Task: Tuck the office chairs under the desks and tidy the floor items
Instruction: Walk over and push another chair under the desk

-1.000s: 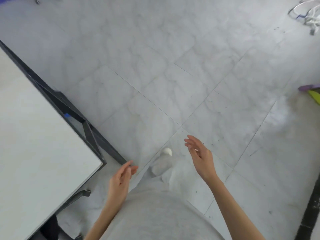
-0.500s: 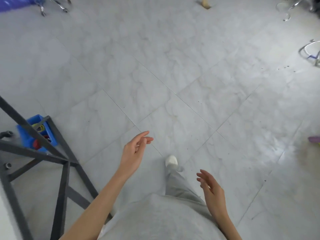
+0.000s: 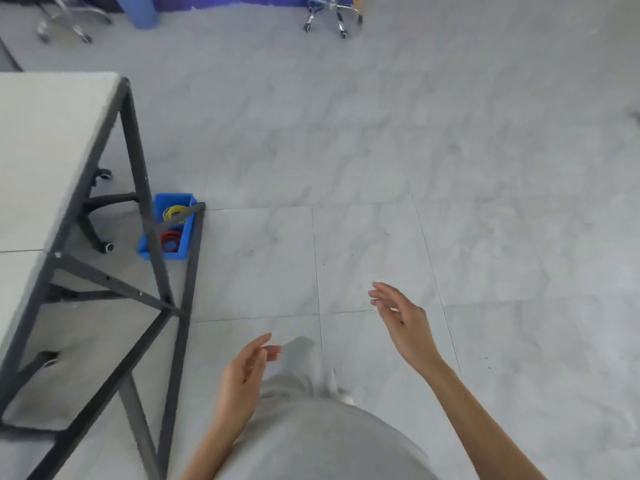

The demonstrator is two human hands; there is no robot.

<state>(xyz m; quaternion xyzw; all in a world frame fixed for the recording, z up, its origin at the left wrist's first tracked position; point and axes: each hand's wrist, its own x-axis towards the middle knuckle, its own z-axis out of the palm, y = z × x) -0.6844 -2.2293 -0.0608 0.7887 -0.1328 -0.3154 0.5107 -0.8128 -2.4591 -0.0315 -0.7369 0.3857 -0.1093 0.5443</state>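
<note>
Both hands hang in the air above the tiled floor (image 3: 381, 168), and neither holds or touches anything. The left hand (image 3: 242, 379) is low, just in front of the grey trouser leg, its fingers (image 3: 258, 344) loosely spread and slightly bent, pointing up and to the right. The right hand (image 3: 403, 323) is raised a little higher and further out, palm turned inward, fingers apart and relaxed, tips pointing left.

The desk (image 3: 41, 150) stands at the left, its white top on a dark metal frame whose crossed braces run down to the floor. Under the desk, behind the frame, the black wheeled base of an office chair (image 3: 98, 216) shows. A blue bin (image 3: 181, 244) sits on the floor just beside the frame's far foot, partly behind a leg bar, with yellow and red loops inside. A second chair base (image 3: 334, 15), chrome, stands well apart by the far wall, and a third (image 3: 65, 20) at the far left.
</note>
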